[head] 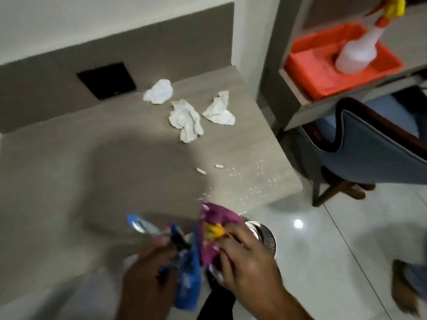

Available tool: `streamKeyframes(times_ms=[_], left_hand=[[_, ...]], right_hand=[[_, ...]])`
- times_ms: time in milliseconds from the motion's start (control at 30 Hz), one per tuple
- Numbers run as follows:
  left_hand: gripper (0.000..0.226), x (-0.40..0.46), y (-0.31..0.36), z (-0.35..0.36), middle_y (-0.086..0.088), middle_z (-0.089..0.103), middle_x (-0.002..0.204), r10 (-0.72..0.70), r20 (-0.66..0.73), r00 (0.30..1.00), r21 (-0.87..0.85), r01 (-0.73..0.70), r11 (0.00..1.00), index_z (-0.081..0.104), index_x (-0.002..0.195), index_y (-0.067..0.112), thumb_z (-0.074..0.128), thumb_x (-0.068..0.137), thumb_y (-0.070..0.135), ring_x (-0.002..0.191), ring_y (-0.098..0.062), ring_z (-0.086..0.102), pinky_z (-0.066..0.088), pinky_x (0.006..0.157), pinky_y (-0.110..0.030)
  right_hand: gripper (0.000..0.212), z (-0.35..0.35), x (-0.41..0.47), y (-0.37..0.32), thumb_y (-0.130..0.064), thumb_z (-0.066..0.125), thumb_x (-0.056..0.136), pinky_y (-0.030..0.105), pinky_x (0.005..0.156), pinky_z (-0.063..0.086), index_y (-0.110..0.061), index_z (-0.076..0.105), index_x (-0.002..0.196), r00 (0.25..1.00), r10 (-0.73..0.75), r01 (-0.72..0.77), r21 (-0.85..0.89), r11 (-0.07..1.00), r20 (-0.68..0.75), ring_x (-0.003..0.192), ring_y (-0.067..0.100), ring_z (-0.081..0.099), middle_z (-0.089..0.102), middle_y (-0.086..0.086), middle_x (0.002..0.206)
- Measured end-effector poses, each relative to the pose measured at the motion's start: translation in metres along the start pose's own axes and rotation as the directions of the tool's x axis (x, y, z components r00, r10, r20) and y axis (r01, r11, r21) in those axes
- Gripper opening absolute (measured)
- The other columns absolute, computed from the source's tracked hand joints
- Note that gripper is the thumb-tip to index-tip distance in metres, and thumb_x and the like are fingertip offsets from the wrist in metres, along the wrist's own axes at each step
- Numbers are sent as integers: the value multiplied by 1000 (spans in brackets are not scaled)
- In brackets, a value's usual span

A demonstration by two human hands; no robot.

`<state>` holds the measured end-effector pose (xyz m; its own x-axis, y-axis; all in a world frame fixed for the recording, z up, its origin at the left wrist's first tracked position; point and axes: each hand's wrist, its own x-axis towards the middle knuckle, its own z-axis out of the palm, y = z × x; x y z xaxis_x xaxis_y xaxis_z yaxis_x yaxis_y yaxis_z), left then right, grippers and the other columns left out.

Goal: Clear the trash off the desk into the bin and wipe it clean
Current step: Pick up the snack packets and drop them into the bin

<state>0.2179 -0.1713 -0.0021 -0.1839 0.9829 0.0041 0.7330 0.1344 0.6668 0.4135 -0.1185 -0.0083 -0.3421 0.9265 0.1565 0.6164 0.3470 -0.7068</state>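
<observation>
My left hand [147,276] grips several blue snack wrappers [187,278] beyond the desk's front edge. My right hand [249,259] holds a purple snack wrapper [215,222] with a yellow patch. Both hands hover over a round metal bin [265,234] on the floor, mostly hidden behind them. On the grey desk [92,169] lie three crumpled white tissues [186,120], two small white stubs [201,171] and scattered white crumbs [233,174] near the right front corner.
A black square panel [106,80] sits in the desk's back wall. To the right, a shelf holds an orange tray [323,72] with a white spray bottle [357,53] and a yellow cloth [396,5]. A blue chair [369,153] stands beside the desk on the tiled floor.
</observation>
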Motion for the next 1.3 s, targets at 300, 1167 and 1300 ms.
streamKeyframes(times_ms=[300,1167,1300], left_hand=[[24,-12,-58,309,-16,74,103,-400,513,759,223,333,916,74,93,5,58,77,0,99,-31,67,47,87,-29],[32,36,-136,503,-12,63,121,-447,558,699,319,317,893,66,118,5,48,91,2,106,-24,60,46,90,-26],[40,35,-45,420,-14,58,138,-260,522,812,216,168,962,59,132,9,48,93,10,126,-26,56,43,111,-32]], right_hand=[[36,82,-148,246,-12,70,81,42,92,52,-15,69,118,707,704,-686,-179,706,69,109,37,62,49,19,138],[26,219,-117,419,-8,54,85,32,68,53,-9,67,108,567,747,-788,-34,614,347,92,31,68,72,14,100],[22,121,-103,356,-19,53,87,34,71,56,-16,66,104,731,669,-675,3,738,134,82,28,68,71,12,93]])
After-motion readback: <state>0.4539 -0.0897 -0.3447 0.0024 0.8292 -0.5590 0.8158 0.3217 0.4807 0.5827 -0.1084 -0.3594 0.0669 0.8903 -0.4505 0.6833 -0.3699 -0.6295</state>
